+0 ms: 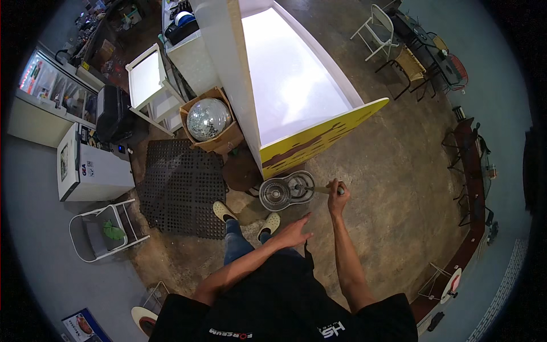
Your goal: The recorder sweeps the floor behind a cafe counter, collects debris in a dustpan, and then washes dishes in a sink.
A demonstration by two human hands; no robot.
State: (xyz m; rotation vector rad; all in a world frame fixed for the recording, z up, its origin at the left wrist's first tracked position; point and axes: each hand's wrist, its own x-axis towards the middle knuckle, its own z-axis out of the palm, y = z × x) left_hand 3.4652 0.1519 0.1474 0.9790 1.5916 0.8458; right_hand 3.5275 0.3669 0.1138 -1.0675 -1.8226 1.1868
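Observation:
My right hand (338, 197) is closed around the handle of a mop (322, 190), whose far end reaches down to the right-hand part of a spin mop bucket (302, 174). A round metal basket (275, 193) forms the bucket's left part. With fingers apart and nothing in it, my left hand (295, 233) hovers below and a little right of the bucket. The mop's head is too small to make out clearly.
A white counter with a yellow front panel (316, 143) stands just beyond the bucket. Left of it are a cardboard box (222, 139) holding a mirror ball (209, 119), a brown stool (241, 171) and a black rubber mat (183, 188). Chairs line the right wall.

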